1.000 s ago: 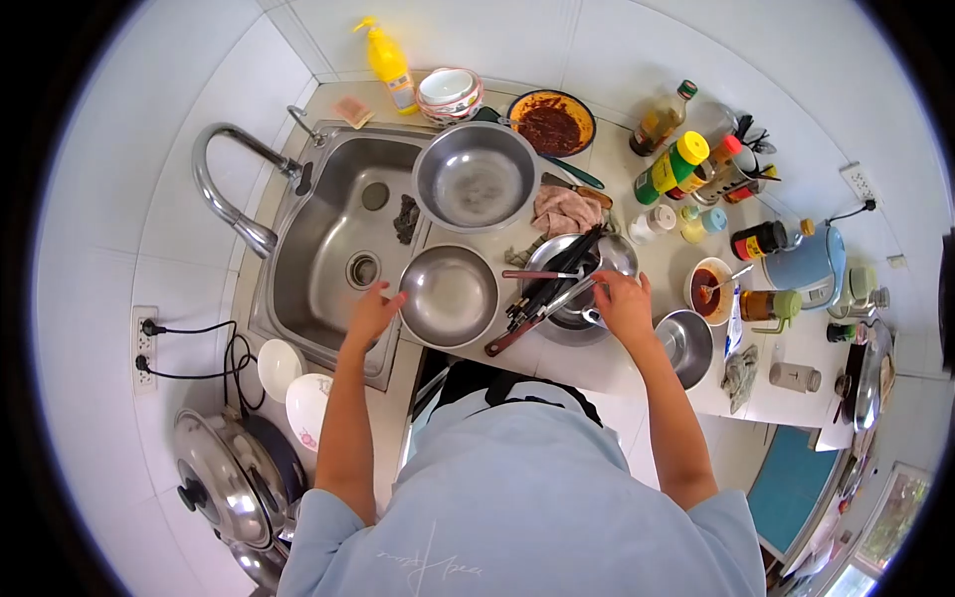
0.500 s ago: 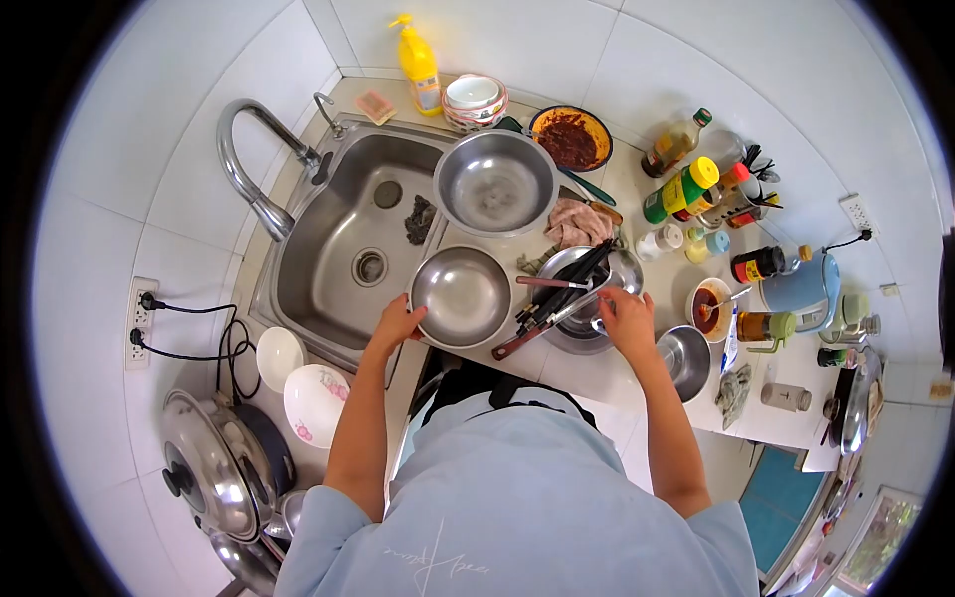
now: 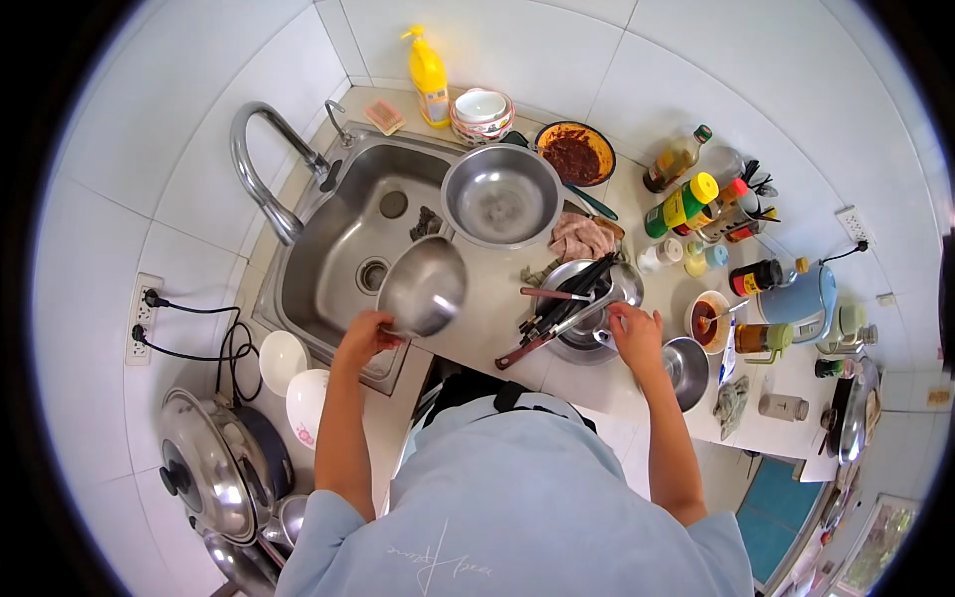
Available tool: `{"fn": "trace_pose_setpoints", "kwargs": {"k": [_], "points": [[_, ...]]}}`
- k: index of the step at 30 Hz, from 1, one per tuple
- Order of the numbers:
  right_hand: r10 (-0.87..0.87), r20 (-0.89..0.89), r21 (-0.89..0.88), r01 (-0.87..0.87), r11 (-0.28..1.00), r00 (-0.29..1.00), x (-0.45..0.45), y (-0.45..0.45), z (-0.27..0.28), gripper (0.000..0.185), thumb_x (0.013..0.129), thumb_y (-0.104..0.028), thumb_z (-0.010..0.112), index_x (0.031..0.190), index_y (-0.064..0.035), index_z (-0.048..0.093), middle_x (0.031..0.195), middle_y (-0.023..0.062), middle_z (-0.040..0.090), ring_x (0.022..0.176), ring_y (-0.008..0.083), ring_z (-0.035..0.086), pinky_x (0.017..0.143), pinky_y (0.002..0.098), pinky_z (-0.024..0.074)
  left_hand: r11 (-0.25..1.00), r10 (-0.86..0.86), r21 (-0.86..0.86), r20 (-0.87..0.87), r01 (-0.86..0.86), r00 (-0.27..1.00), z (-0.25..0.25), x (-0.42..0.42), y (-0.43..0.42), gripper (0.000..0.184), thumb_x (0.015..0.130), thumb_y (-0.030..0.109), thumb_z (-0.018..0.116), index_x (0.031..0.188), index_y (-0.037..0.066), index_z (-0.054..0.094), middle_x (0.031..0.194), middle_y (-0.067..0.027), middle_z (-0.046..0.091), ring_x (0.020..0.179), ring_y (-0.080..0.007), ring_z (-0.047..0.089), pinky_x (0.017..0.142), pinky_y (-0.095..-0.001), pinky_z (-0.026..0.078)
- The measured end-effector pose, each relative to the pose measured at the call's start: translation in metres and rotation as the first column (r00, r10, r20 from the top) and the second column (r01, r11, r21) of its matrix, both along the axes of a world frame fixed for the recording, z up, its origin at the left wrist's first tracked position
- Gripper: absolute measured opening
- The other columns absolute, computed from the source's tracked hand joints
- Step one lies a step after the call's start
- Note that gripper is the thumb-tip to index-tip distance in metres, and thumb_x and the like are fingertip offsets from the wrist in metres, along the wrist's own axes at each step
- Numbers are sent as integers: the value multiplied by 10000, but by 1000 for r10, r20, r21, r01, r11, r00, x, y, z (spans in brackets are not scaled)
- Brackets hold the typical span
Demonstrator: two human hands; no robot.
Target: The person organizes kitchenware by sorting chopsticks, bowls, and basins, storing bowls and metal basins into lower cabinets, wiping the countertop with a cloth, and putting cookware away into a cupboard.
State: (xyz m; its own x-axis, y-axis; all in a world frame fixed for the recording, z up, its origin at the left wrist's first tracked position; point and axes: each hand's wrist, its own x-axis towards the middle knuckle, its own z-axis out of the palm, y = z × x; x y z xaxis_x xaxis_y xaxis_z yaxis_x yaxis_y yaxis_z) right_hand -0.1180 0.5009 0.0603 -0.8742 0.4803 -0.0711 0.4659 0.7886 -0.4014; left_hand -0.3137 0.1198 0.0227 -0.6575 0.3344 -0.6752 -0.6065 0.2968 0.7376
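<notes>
Left hand point(image 3: 370, 336) pinches the near rim of the steel bowl point(image 3: 423, 287), right hand point(image 3: 637, 333) at the utensil pan point(image 3: 580, 345), can't tell if gripping; bowl's tilted over the sink point(image 3: 333, 254)'s right edge, probably light, stiff, unbreakable, slippery if wet, so rim's the best hold, larger basin point(image 3: 502, 196) beyond.

white tiled walls point(image 3: 497, 40) | teal cabinet panel point(image 3: 776, 502) | window point(image 3: 880, 545) lower right

held bowl point(image 3: 424, 287): silver-grey; chopsticks point(image 3: 599, 271): black; pump bottle point(image 3: 429, 82): yellow; china bowl point(image 3: 305, 400): white, pink flowers; shirt point(image 3: 477, 497): pale blue
</notes>
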Motion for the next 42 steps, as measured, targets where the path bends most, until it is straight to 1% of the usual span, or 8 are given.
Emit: {"fn": "trace_pose_setpoints", "kwargs": {"k": [3, 11, 17, 20, 22, 25, 29, 42], "points": [[-22, -5, -28, 22, 999, 1000, 0, 0, 2, 178, 770, -185, 538, 934, -134, 584, 887, 46, 617, 868, 209, 570, 954, 502, 233, 885, 284, 245, 389, -396, 876, -11, 0, -17, 273, 830, 182, 363, 898, -46, 497, 651, -100, 525, 436, -121, 428, 388, -197, 370], [9, -48, -48, -11, 999, 999, -6, -4, 4, 189, 769, -189, 543, 942, -131, 593, 885, 46, 619, 881, 205, 565, 962, 481, 223, 708, 244, 463, 548, -533, 800, -30, 6, -17, 389, 855, 231, 363, 1026, -105, 457, 607, -66, 511, 424, -77, 416, 371, -159, 353], [34, -207, -297, -97, 950, 978, -48, -9, -18, 186, 771, -164, 543, 925, -73, 594, 856, 86, 622, 759, 198, 602, 748, 375, 443, 657, 228, 486, 601, -577, 766, -33, 17, -17, 505, 858, 344, 420, 1064, -117, 440, 622, -79, 551, 438, -80, 468, 389, -150, 394], [-27, -262, -620, -147, 770, 965, -94, -16, -45, 240, 790, -163, 527, 988, -30, 555, 855, 107, 613, 693, 181, 606, 600, 298, 484, 613, 235, 491, 635, -619, 736, -30, 24, -16, 519, 854, 366, 428, 1061, -109, 447, 625, -91, 562, 437, -89, 485, 393, -155, 413], [-273, -19, -919, 92, 384, 962, -125, -29, -41, 295, 802, -194, 523, 1034, -12, 504, 834, 99, 591, 693, 182, 601, 579, 278, 494, 592, 247, 494, 642, -637, 726, -30, 28, -16, 516, 854, 367, 426, 1059, -105, 452, 621, -94, 564, 432, -94, 488, 392, -159, 419], [-331, 170, -941, 253, 225, 928, -162, -31, -61, 312, 792, -232, 550, 1013, -25, 474, 819, 84, 569, 669, 197, 599, 546, 289, 510, 587, 280, 469, 647, -660, 709, -30, 37, -18, 519, 854, 375, 409, 1049, -103, 462, 608, -91, 547, 425, -89, 467, 380, -161, 405], [-466, 242, -913, 363, 188, 851, -183, -41, -78, 282, 772, -250, 584, 911, -34, 469, 797, 92, 553, 697, 252, 604, 594, 344, 529, 533, 280, 546, 608, -647, 743, -28, 58, -25, 460, 852, 336, 412, 1033, -82, 471, 607, -70, 500, 460, -87, 439, 375, -165, 363], [-354, 223, -968, 249, 29, 908, -182, -40, -75, 173, 774, -90, 541, 892, 4, 457, 797, 112, 550, 742, 274, 598, 646, 359, 534, 468, 253, 511, 704, -721, 663, -43, 75, -11, 279, 836, 248, 425, 878, -15, 506, 669, -92, 517, 497, -108, 448, 417, -189, 384]]}}
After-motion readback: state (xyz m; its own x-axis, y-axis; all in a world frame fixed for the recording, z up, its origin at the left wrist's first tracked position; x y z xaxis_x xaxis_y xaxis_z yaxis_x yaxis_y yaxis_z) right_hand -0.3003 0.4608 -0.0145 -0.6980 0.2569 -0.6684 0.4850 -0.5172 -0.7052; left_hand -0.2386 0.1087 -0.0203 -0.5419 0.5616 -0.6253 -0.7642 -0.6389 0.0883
